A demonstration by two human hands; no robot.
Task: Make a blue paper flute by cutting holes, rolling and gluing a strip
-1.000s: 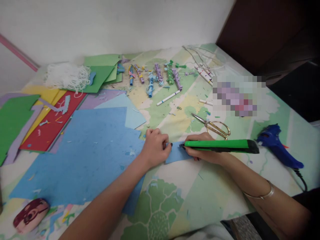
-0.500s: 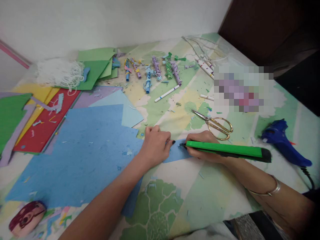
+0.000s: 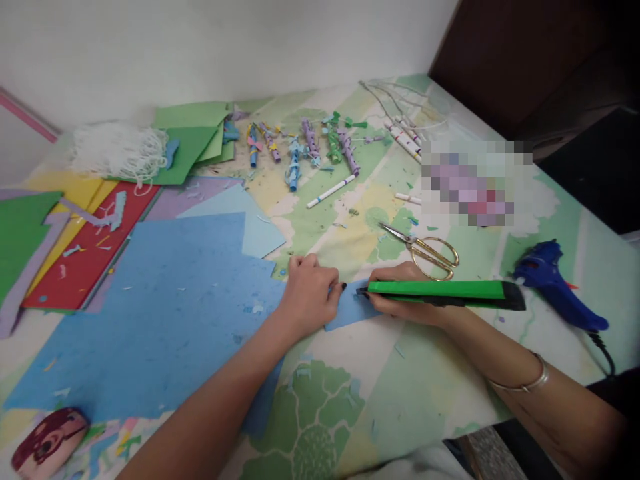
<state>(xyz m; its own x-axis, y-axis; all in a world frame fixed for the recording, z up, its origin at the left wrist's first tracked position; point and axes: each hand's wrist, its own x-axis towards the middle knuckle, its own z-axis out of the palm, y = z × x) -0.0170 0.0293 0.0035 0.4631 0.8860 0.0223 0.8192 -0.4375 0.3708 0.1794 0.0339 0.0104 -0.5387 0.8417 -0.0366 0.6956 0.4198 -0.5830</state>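
A small blue paper piece (image 3: 353,311) lies on the patterned table between my two hands. My left hand (image 3: 310,293) is closed, pinching and pressing its left end. My right hand (image 3: 407,293) is wrapped round a long green utility knife (image 3: 445,292), whose tip rests on the piece's upper right edge. The knife's black end points right. A large blue paper sheet (image 3: 165,313) spreads to the left under my left forearm.
Gold scissors (image 3: 425,250) lie just behind my right hand. A blue glue gun (image 3: 555,283) sits at the right. Rolled paper flowers (image 3: 310,143), markers (image 3: 333,191), white netting (image 3: 117,150) and red (image 3: 85,257), green and yellow sheets lie behind and left. A painted oval object (image 3: 45,443) sits front left.
Both hands stay on the small blue piece with the knife tip against it. The view has shifted slightly; nothing else has visibly moved.
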